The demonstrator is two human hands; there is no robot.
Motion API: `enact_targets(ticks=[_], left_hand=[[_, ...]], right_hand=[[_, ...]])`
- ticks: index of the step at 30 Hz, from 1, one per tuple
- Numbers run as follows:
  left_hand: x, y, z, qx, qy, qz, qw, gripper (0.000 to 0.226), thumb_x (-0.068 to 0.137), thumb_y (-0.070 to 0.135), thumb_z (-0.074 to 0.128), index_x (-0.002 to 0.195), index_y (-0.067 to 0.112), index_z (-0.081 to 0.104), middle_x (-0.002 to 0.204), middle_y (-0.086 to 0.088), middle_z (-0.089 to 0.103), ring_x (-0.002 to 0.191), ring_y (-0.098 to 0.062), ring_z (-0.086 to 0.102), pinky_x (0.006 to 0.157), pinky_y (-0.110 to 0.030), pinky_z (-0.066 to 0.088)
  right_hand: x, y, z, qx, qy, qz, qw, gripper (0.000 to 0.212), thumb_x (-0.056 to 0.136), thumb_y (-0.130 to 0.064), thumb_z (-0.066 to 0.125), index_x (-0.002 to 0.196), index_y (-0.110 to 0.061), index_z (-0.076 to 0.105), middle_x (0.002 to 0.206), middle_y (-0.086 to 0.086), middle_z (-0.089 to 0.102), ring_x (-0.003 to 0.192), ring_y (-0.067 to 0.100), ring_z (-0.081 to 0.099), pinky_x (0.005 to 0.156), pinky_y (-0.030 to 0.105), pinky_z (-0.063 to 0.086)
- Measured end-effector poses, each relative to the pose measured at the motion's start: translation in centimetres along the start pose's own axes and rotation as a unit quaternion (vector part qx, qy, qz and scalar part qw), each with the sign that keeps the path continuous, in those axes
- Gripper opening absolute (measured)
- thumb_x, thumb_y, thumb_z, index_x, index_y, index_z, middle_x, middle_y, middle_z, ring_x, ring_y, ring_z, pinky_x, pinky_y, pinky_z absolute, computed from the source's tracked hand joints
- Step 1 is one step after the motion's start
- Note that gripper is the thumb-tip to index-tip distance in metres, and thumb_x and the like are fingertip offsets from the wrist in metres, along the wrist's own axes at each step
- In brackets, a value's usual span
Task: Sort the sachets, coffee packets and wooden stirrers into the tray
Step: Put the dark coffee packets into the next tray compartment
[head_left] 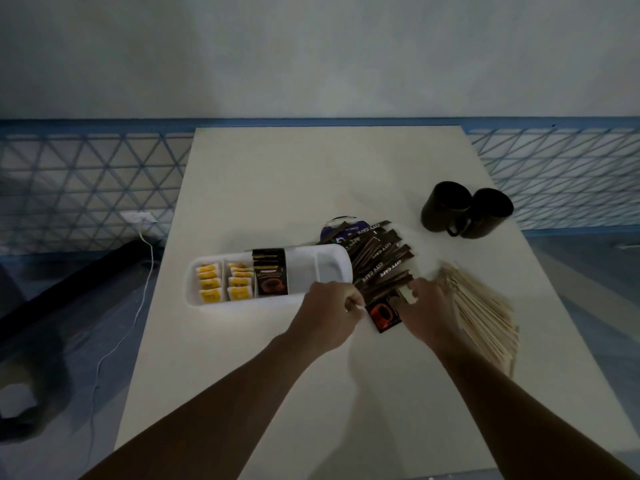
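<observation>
A white divided tray [322, 263] lies on the table. Its two left compartments hold yellow sachets [211, 284], and black coffee packets [270, 277] stand in the middle one. Brown City Cafe stick packets [379, 263] fan out right of the tray. A spread of wooden stirrers [481, 317] lies further right. My left hand [330, 308] is curled at the tray's near right corner, its fingertips at the edge of a black and red coffee packet [382, 315]. My right hand [427, 308] grips that packet together with the near ends of some stick packets.
Two dark mugs [464, 211] stand at the table's back right. A purple round packet [341, 230] lies behind the tray under the sticks. The white table [311, 174] ends near a blue lattice wall. A white cable [138, 306] trails on the floor to the left.
</observation>
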State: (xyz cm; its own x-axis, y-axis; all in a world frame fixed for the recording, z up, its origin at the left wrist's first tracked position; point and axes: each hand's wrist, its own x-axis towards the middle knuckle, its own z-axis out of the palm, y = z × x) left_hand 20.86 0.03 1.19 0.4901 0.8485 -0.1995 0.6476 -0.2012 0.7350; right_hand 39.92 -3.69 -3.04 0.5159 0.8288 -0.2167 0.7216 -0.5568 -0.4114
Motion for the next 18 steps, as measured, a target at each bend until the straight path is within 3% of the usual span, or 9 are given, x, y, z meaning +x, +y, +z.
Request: enact_targets(ticks=[3, 5, 9, 14, 16, 18], left_hand=[[0.1, 0.1, 2.2, 0.008, -0.034, -0.028, 0.999, 0.032, 0.088, 0.024, 0.068, 0.119, 0.016, 0.068, 0.105, -0.005, 0.073, 0.097, -0.017, 0.068, 0.089, -0.029, 0.054], [0.3, 0.0, 3.6, 0.025, -0.061, -0.054, 0.996, 0.042, 0.088, 0.026, 0.067, 0.128, 0.014, 0.061, 0.115, -0.007, 0.069, 0.108, -0.022, 0.064, 0.095, -0.034, 0.051], [0.9, -0.1, 5.8, 0.075, -0.08, -0.083, 0.99, 0.049, 0.089, 0.027, 0.066, 0.131, 0.007, 0.051, 0.123, -0.014, 0.061, 0.118, -0.031, 0.057, 0.098, -0.039, 0.048], [1.3, -0.4, 7.1, 0.057, -0.056, -0.106, 0.991, 0.048, 0.088, 0.02, 0.065, 0.131, 0.008, 0.048, 0.122, -0.014, 0.054, 0.117, -0.031, 0.052, 0.098, -0.04, 0.047], [1.3, -0.5, 7.4, 0.047, -0.05, -0.109, 0.992, 0.051, 0.087, 0.02, 0.067, 0.133, 0.009, 0.047, 0.124, -0.014, 0.051, 0.119, -0.03, 0.051, 0.1, -0.039, 0.046], [1.3, -0.5, 7.5, 0.041, -0.049, -0.111, 0.992, 0.053, 0.086, 0.021, 0.07, 0.133, 0.011, 0.049, 0.124, -0.013, 0.05, 0.118, -0.029, 0.051, 0.1, -0.038, 0.046]], right_hand=[[-0.1, 1.5, 1.2, -0.017, -0.038, 0.042, 0.998, 0.07, 0.079, -0.051, 0.075, 0.135, -0.012, 0.056, 0.134, 0.013, 0.057, 0.119, 0.029, 0.057, 0.091, 0.043, 0.053], [-0.2, 2.0, 1.8, -0.027, -0.044, 0.045, 0.998, 0.071, 0.078, -0.054, 0.075, 0.132, -0.012, 0.056, 0.137, 0.013, 0.053, 0.12, 0.029, 0.054, 0.089, 0.04, 0.052], [-0.5, 1.9, 2.0, -0.014, -0.052, 0.041, 0.998, 0.057, 0.081, -0.045, 0.077, 0.122, -0.01, 0.06, 0.135, 0.012, 0.044, 0.109, 0.02, 0.045, 0.081, 0.027, 0.038], [-0.9, 1.8, 1.9, -0.023, -0.062, 0.012, 0.998, 0.047, 0.082, -0.04, 0.076, 0.117, -0.012, 0.062, 0.124, 0.009, 0.049, 0.097, 0.015, 0.042, 0.07, 0.026, 0.039], [-1.0, 1.8, 1.8, -0.028, -0.08, -0.007, 0.996, 0.036, 0.083, -0.036, 0.075, 0.109, -0.013, 0.065, 0.116, 0.007, 0.054, 0.089, 0.013, 0.046, 0.061, 0.024, 0.038], [-1.0, 1.7, 1.8, -0.016, -0.11, -0.023, 0.994, 0.02, 0.086, -0.03, 0.072, 0.099, -0.016, 0.067, 0.1, 0.003, 0.064, 0.078, 0.012, 0.055, 0.06, 0.025, 0.046]])
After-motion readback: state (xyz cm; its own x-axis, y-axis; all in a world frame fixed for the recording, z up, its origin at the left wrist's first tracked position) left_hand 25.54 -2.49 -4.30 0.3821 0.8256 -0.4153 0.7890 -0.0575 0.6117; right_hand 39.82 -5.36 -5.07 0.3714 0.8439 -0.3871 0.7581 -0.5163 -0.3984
